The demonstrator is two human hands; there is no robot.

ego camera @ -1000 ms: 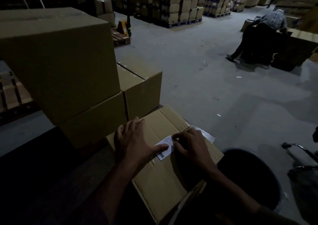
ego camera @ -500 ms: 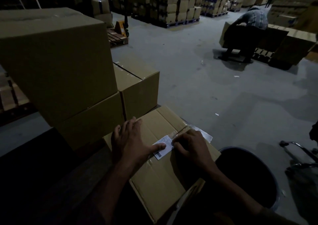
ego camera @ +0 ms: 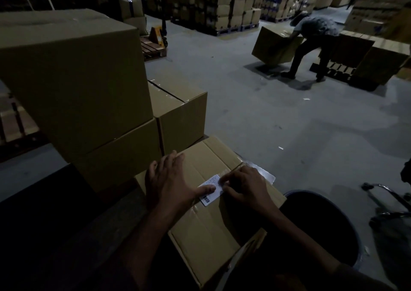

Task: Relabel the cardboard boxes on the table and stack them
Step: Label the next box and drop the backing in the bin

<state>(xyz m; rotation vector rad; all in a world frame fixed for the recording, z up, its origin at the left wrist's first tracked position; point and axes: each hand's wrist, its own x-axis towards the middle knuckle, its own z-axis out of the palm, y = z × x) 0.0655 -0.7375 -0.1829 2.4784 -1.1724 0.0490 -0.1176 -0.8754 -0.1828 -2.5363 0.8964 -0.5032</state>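
While my left hand (ego camera: 171, 184) lies spread flat on the brown cardboard box (ego camera: 206, 219), thumb pinning the small white barcode label (ego camera: 211, 190), my right hand (ego camera: 244, 188) keeps picking at the label's far edge with curled fingertips. Neither hand has shifted across the last second; the label seems stubborn. Stacking onto the tan cartons (ego camera: 89, 95) behind waits.

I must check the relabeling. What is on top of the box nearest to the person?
A white label lies on the box. The left hand rests flat beside it, thumb on it; the right hand works its edge, hiding that part.
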